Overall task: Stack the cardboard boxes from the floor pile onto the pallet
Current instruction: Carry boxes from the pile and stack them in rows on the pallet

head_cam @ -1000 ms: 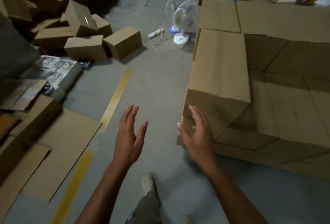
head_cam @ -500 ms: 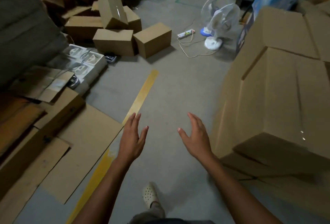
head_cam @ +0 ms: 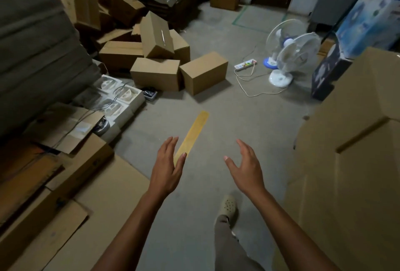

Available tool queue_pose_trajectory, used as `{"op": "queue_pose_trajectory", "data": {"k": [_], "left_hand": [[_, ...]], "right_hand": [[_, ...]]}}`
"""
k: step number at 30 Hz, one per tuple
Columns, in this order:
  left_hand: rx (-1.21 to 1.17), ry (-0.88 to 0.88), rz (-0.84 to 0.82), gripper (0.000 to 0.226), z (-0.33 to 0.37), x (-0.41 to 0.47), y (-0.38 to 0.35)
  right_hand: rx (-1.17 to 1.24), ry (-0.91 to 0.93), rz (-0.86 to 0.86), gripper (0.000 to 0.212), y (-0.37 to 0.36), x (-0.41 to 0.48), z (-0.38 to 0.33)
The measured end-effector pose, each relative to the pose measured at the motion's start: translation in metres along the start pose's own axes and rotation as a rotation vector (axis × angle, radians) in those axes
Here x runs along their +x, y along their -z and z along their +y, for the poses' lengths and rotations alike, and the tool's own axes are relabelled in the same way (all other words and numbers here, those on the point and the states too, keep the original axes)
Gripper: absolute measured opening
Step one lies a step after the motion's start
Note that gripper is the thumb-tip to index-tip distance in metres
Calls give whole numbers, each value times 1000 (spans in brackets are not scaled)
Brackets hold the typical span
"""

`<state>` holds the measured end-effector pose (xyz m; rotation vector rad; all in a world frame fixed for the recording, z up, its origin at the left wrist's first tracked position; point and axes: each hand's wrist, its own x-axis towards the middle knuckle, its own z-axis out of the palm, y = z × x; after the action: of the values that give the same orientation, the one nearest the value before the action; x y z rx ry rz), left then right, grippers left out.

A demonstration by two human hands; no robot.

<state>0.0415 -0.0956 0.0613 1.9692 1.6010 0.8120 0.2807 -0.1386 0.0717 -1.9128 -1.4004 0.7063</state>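
A pile of brown cardboard boxes (head_cam: 155, 71) lies on the floor ahead to the left; the nearest one (head_cam: 204, 71) stands apart at its right end. The stacked boxes on the pallet (head_cam: 355, 151) fill the right edge; the pallet itself is hidden. My left hand (head_cam: 167, 168) and my right hand (head_cam: 245, 168) are held out over the bare concrete floor, fingers spread and relaxed, holding nothing. Both hands are well short of the pile and clear of the stack.
Two white fans (head_cam: 290, 52) and a power strip (head_cam: 245, 64) with a loose cable lie ahead on the right. Flat cardboard sheets (head_cam: 65, 195) and white cartons (head_cam: 121, 97) line the left. A yellow floor stripe (head_cam: 194, 132) runs forward. My foot (head_cam: 227, 207) is below.
My view has turned left, away from the stack and toward the floor pile. My right hand has come off the stacked box; both hands stay open and empty.
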Motion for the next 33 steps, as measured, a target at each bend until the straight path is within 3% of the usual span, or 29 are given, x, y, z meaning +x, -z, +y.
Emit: {"op": "queue_pose_trajectory", "data": {"k": [16,26,33], "left_hand": [[32,68,82,63,12,375,-37],[-54,120,56,57,-76,621,-64],[-73,137,-49,61,-121,815,-41]], "right_hand": [[89,35,-46,65,15,392,-43],[55,-7,-60,64,-48,628,-66],[63,-103,-35,65,-82,793,-114]]}}
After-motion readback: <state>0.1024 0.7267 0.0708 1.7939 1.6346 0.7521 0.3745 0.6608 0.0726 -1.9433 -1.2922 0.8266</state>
